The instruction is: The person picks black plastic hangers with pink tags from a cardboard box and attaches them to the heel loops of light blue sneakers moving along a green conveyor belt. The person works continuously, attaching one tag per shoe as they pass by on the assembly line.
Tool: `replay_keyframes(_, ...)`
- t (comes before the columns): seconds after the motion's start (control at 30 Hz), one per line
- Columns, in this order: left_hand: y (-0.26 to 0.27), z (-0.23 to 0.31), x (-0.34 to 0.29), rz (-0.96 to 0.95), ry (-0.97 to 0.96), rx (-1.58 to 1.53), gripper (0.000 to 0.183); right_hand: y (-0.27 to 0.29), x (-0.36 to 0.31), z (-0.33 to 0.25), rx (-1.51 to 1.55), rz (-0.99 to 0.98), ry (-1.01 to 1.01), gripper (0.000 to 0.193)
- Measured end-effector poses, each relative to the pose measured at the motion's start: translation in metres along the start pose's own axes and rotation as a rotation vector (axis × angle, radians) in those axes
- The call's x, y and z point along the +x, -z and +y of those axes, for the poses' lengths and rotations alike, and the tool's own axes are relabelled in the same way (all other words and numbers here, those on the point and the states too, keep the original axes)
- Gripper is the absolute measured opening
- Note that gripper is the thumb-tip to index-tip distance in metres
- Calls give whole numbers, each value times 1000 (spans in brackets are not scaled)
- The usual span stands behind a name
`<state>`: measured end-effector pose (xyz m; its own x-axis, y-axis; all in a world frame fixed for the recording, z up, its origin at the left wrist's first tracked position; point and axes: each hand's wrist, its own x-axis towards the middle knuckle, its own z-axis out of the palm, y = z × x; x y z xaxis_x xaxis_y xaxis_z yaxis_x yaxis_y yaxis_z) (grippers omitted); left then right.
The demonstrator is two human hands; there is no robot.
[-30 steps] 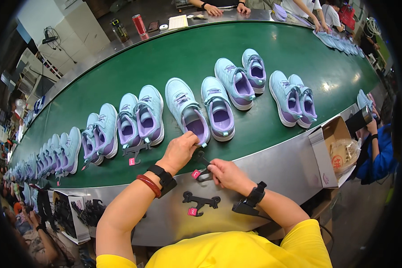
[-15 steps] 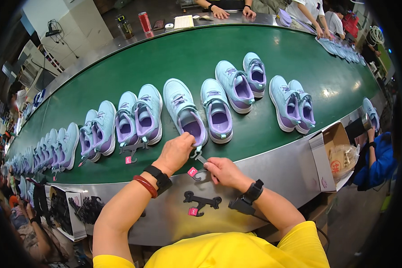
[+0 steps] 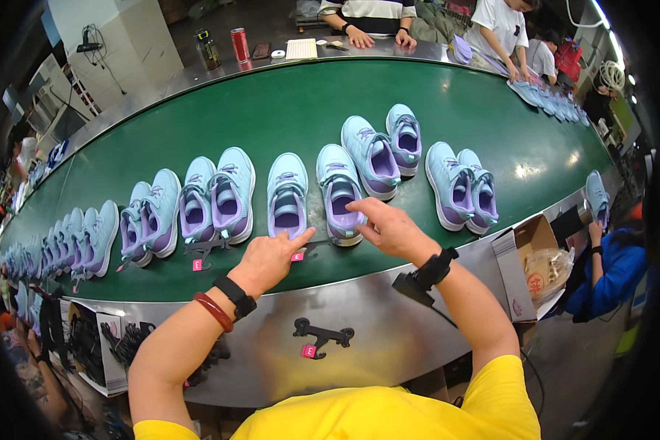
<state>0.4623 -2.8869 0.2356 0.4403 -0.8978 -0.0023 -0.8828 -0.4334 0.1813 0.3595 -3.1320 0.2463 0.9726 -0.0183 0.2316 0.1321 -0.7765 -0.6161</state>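
Note:
A pair of light-blue sneakers with purple lining stands before me on the green surface. At the heel of the left sneaker [image 3: 287,187] is my left hand [image 3: 260,262], index finger stretched along the heel, the other fingers curled over one end of a dark shoe hanger [image 3: 314,249] with a pink tag. My right hand [image 3: 396,229] pinches the heel of the right sneaker [image 3: 337,172], one finger at its opening and the thumb outside. The hanger lies behind both heels, partly hidden. A loose black hanger [image 3: 323,336] with a pink tag rests on the metal edge nearer me.
Paired sneakers [image 3: 231,191] line up leftward, some with hangers; two more pairs [image 3: 451,183] stand right. An open carton [image 3: 517,271] is at the right edge, a box of black hangers [image 3: 114,352] at lower left. Co-workers' hands [image 3: 359,37] rest across the green table [image 3: 220,110].
My right hand has moved from the hanger near the metal edge up to the right sneaker's heel. The hanger now lies behind the heels, and the left sneaker has been drawn beside its mate.

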Motion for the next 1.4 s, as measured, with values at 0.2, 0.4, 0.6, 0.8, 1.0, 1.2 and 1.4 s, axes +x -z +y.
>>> replay_keyframes(0.2, 2, 2, 6, -76, 167, -265, 38, -15, 13, 26, -243, -288, 152, 24)
replay_keyframes(0.4, -6, 0, 9, -80, 216, -300, 32, -13, 33, 8, -413, -203, 356, 27)
replay_keyframes(0.6, -7, 0, 8, -79, 255, -530, 27, -27, 41, -4, -615, -291, 398, 26)
replay_keyframes(0.8, -18, -9, -3, 132, 129, -777, 44, -29, 42, 2, -115, -113, 174, 33)
replay_keyframes(1.0, 15, -3, -8, -37, 208, -201, 67, -37, -14, 3, -13, 106, -107, 43)
replay_keyframes(1.2, 26, 23, 51, 283, 31, -321, 33, -46, -96, -52, -2, -504, 113, 43)
replay_keyframes(1.4, -19, 62, 144, 231, 33, -407, 44, -55, -118, -58, -176, -509, 81, 38)
